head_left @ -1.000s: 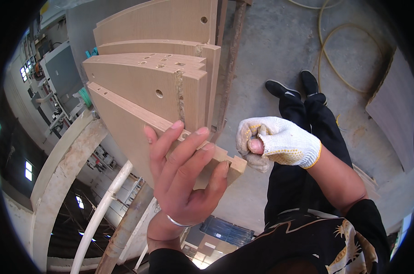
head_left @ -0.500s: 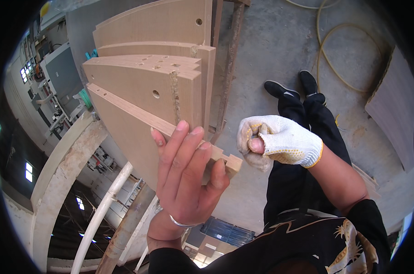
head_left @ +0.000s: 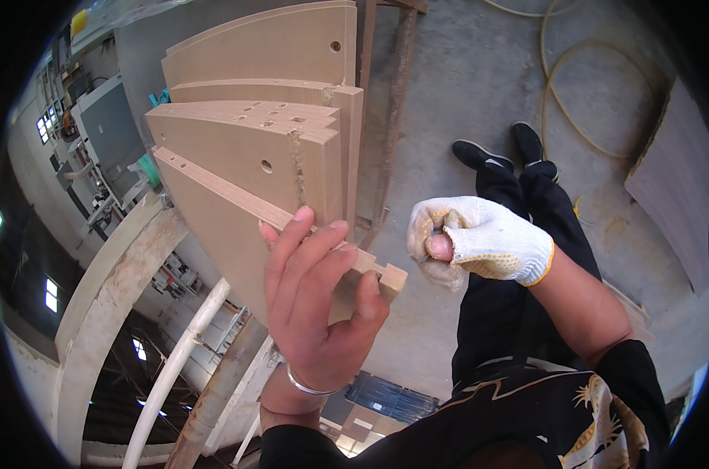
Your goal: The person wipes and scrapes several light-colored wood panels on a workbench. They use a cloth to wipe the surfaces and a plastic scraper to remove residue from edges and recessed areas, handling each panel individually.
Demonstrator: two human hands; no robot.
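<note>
My bare left hand (head_left: 311,301), with a silver bangle at its wrist, lies over the nearest wooden panel (head_left: 225,234). Its fingers bend across the panel's long edge, and the thumb rests near the notched corner. My right hand (head_left: 479,241) wears a white knitted glove with yellow dots, the bare thumb tip poking out. It is closed in the air to the right of the panel, its curled fingers hiding whatever may be inside. Behind my left hand stands a thick curved panel (head_left: 221,141) with holes and a groove.
More curved panels (head_left: 260,47) stand farther back beside a rusty metal frame (head_left: 389,117). A yellowish hose (head_left: 550,86) loops over the concrete floor. At the right leans a large board (head_left: 675,195). A white pipe (head_left: 178,352) and a curved frame (head_left: 112,289) are at the left.
The wooden panels have shifted slightly to the left in view, and my left hand has moved along with the nearest one. My gloved right hand stays closed in nearly the same place.
</note>
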